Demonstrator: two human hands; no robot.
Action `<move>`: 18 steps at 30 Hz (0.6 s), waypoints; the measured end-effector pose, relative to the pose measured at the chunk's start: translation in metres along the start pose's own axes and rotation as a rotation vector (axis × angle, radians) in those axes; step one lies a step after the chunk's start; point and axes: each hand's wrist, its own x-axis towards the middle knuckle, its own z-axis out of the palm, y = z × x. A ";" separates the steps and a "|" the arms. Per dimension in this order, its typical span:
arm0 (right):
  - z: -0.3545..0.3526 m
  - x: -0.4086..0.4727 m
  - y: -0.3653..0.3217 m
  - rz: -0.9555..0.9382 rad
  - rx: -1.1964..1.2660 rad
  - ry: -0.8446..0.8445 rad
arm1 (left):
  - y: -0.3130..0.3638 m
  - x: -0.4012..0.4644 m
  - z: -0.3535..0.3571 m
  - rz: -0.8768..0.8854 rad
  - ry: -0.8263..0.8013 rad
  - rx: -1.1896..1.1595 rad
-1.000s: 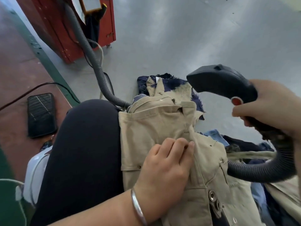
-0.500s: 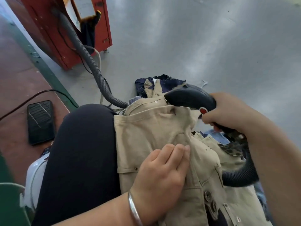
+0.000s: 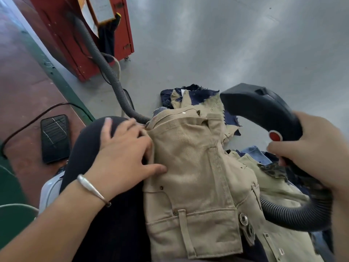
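Steadying tan trousers (image 3: 198, 176) with left hand (image 3: 122, 159), fingers spread, gripping black nozzle (image 3: 260, 108) in right hand (image 3: 317, 154), fingers curled round it; probable risk: loosely pinned cloth bunching under nozzle.

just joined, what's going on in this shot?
A seated person has khaki trousers across the lap. The left hand lies on their edge beside the knee, fingers spread, thumb on the cloth. The right hand grips a black nozzle on a ribbed hose, held to the right of the trousers. More garments lie piled beyond.
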 end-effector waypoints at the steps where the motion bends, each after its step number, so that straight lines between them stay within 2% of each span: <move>1: 0.000 -0.003 0.001 0.004 0.009 -0.004 | 0.005 -0.002 0.000 0.062 0.023 -0.084; 3: 0.000 -0.006 0.002 -0.002 0.013 0.008 | 0.012 -0.012 0.005 0.066 0.137 -0.295; 5: -0.003 -0.007 0.002 -0.014 0.007 0.037 | 0.021 -0.028 0.011 -0.061 0.250 -0.514; 6: -0.004 -0.009 0.001 -0.020 0.007 0.047 | 0.027 -0.037 0.015 -0.115 0.262 -0.577; 10: -0.011 -0.018 -0.004 -0.060 -0.009 0.052 | 0.046 -0.066 0.040 -0.184 0.049 -0.792; 12: -0.012 -0.023 -0.005 -0.075 -0.029 0.056 | 0.040 -0.068 0.044 -0.205 0.175 -0.962; 14: -0.013 -0.026 -0.006 -0.082 -0.051 0.039 | 0.029 -0.069 0.041 -0.130 0.388 -0.952; 16: -0.014 -0.029 -0.008 -0.084 -0.041 0.000 | 0.015 -0.071 0.032 -0.055 0.591 -0.806; 18: -0.015 -0.034 -0.012 -0.077 -0.016 -0.046 | -0.006 -0.074 0.027 -0.071 0.679 -0.698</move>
